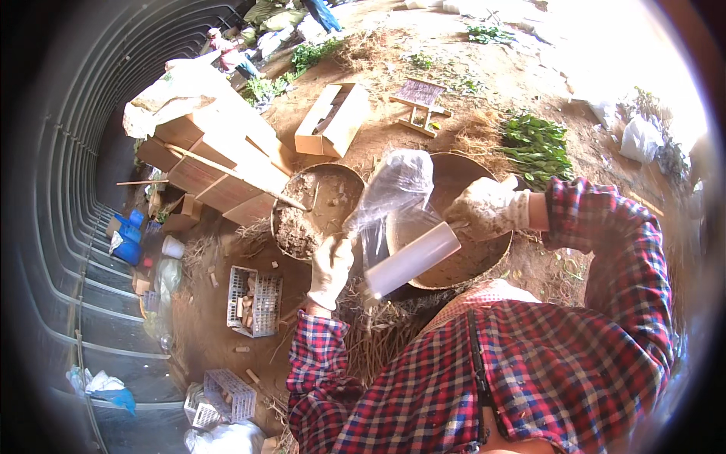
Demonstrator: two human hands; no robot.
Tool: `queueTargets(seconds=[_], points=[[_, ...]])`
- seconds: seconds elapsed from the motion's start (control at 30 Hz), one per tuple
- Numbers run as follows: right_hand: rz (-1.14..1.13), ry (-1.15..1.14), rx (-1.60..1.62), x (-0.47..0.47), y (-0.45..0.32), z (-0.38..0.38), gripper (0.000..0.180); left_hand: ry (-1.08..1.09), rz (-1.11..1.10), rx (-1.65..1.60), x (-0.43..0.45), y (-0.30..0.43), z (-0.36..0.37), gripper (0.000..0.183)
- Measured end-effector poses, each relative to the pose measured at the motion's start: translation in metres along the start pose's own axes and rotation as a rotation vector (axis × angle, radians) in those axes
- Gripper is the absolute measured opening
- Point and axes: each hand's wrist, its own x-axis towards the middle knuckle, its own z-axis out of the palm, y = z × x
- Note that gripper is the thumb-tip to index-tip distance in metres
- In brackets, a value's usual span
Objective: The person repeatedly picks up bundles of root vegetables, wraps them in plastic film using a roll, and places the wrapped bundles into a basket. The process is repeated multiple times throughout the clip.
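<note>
Both hands wear pale, soiled work gloves. My left hand (332, 267) grips one end of a sheet or bag of clear plastic film (400, 176), which bulges up between the hands. My right hand (482, 208) is at the upper right end of a roll of plastic film (413, 260); its fingers partly hide what they grip. The roll lies slantwise over a round basin (462, 278) holding a brown layer. Left of it, a second round basin (319, 167) holds wet mud, with a wooden stick (238, 175) leaning in it.
Bundled bare stems or roots (374, 346) lie beneath the basins. Around are a plastic crate (255, 301) of short pieces, an open cardboard box (334, 122), a low folding stool (422, 105) and leafy green plants (536, 144). A person (229, 54) bends far off, upper left.
</note>
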Motion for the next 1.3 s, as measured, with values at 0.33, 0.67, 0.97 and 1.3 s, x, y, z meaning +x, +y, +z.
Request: queueTargets(seconds=[0.33,0.67,0.97,1.3], points=[[0.342,-0.074,-0.179,0.019,0.034,0.004,0.025,-0.148,0.411,0.387,-0.018,0.038,0.010,0.047],[0.159,0.564,0.431,-0.009,-0.043,0.061,0.038,-0.044,0.097,0.306,-0.074,-0.041,0.111,0.039],[0.542,0.187,0.767,-0.019,-0.094,0.080,0.031,-0.175,0.003,-0.223,-0.142,-0.045,0.160,0.025],[-0.089,0.330,0.453,-0.035,-0.132,0.101,0.029,-0.198,0.095,0.008,-0.144,-0.039,0.174,0.023]])
